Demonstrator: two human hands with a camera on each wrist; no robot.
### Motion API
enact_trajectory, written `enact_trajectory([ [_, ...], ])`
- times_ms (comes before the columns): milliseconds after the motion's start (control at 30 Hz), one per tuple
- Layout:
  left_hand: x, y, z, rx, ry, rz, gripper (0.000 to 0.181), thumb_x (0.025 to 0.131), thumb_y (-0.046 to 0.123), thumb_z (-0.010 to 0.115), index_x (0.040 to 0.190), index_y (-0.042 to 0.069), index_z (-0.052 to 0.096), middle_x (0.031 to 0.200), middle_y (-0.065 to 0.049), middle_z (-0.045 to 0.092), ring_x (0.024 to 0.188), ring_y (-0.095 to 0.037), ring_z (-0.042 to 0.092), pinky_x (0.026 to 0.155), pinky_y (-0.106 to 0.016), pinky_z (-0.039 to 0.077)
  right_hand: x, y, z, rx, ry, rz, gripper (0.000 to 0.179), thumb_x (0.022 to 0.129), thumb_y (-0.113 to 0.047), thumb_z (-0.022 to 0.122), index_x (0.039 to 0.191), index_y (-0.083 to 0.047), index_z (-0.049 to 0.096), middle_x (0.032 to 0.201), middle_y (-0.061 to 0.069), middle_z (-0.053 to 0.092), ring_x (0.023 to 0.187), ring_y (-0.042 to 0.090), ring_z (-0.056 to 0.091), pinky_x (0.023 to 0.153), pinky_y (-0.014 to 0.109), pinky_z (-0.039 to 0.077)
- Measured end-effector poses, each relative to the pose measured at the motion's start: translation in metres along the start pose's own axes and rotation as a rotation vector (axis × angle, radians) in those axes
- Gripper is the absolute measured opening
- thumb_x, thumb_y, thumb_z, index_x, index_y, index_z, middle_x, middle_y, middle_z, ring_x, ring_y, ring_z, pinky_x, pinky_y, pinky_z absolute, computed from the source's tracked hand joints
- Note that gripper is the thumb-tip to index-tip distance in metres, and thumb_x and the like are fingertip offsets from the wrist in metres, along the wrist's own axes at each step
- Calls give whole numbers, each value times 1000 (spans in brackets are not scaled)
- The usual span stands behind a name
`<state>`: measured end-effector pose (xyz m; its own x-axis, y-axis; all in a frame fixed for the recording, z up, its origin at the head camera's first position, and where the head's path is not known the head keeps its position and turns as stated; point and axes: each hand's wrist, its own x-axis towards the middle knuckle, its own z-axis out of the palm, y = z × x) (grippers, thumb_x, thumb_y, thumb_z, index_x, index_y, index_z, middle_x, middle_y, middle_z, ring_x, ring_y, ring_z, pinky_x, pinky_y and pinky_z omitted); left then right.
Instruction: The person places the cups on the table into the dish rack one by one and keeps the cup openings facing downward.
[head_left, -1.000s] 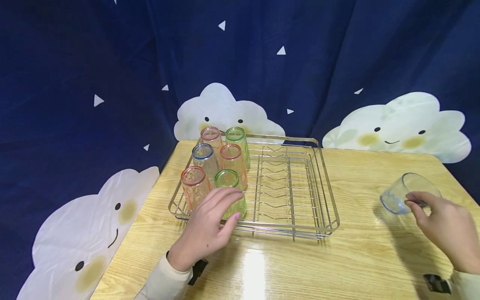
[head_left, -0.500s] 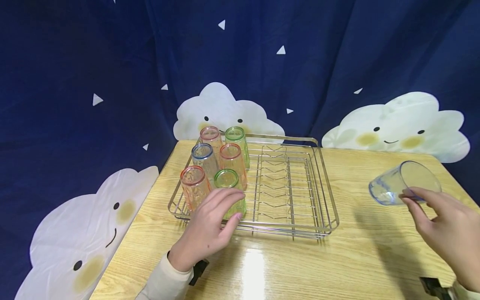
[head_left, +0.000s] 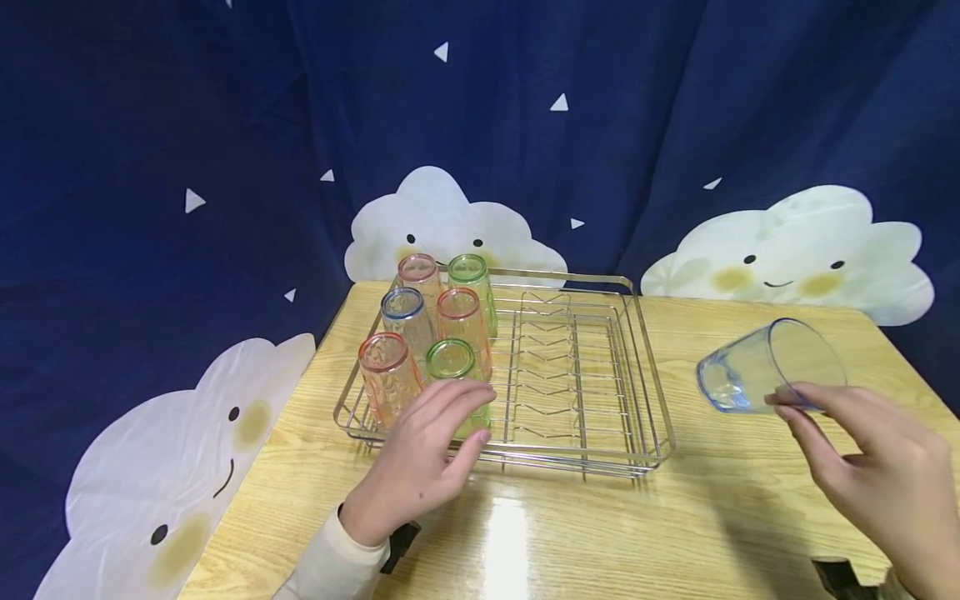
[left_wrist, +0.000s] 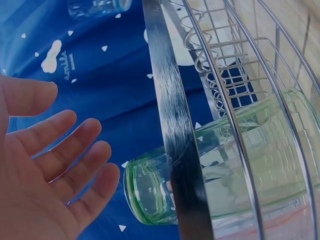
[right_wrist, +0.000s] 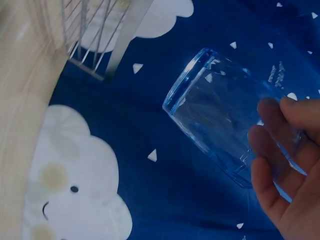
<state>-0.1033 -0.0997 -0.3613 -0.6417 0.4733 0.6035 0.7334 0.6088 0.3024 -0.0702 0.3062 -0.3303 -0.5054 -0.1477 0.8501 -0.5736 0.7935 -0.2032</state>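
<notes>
My right hand (head_left: 877, 454) pinches a clear blue glass (head_left: 738, 375) by its rim, thumb and fingers at the mouth. The glass lies tilted in the air, its base pointing left toward the rack; the right wrist view shows its base and side too. My left hand (head_left: 423, 454) is at the front of the wire dish rack (head_left: 657, 379), before an upturned green glass (head_left: 452, 360). In the left wrist view its loosely bent fingers stand apart from that green glass (left_wrist: 150, 192), outside the rack's metal band (left_wrist: 172, 125).
Upturned beside the green glass in the rack's left half are an orange glass (head_left: 386, 375), a blue one (head_left: 405, 312), a red one (head_left: 459, 312), a pink one (head_left: 417, 279) and another green one (head_left: 470, 283). The wooden table (head_left: 585, 542) meets a dark blue curtain (head_left: 510, 108).
My right hand has carried the blue glass leftward and slightly up, toward the rack, and the glass has tipped further onto its side. The left hand stays nearly still.
</notes>
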Motion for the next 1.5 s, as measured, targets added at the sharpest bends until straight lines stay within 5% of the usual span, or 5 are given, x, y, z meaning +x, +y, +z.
enact_trajectory([
  [200, 2, 4, 1, -3, -5, 7, 40, 88, 19, 67, 126, 9, 64, 128, -3, 66, 121, -17, 59, 107, -35, 49, 2, -15, 7, 153, 23, -34, 45, 95, -36, 66, 89, 9, 74, 93, -4, 77, 104, -18, 59, 91, -2, 42],
  [433, 5, 9, 3, -11, -13, 9, 42, 89, 18, 66, 130, 11, 61, 129, -2, 65, 123, -17, 59, 108, -34, 48, 10, -35, 24, 388, 44, -39, 31, 92, -20, 71, 89, 11, 73, 99, -6, 76, 98, -7, 66, 89, 5, 48],
  [967, 11, 17, 11, -33, -61, 13, 45, 92, 24, 64, 135, 12, 57, 134, -2, 62, 128, -16, 56, 110, -34, 46, 17, -68, 52, 828, 12, -101, 20, 88, 6, 67, 93, 24, 63, 101, 11, 76, 101, 11, 70, 92, 14, 53],
  [1333, 18, 24, 13, -28, -44, 76, 51, 91, 29, 66, 137, 9, 55, 136, -4, 61, 127, -18, 56, 110, -34, 47, 9, -79, 72, 938, -19, -117, 17, 87, 10, 66, 96, 24, 62, 101, 14, 75, 101, 14, 70, 92, 16, 54],
  [1500, 20, 27, 13, -50, -108, 12, 63, 90, 42, 67, 142, 11, 49, 140, -3, 59, 129, -16, 55, 110, -36, 47, 7, -83, 77, 1000, -20, -107, 16, 87, 12, 65, 95, 25, 60, 103, 16, 74, 102, 17, 70, 92, 18, 55],
])
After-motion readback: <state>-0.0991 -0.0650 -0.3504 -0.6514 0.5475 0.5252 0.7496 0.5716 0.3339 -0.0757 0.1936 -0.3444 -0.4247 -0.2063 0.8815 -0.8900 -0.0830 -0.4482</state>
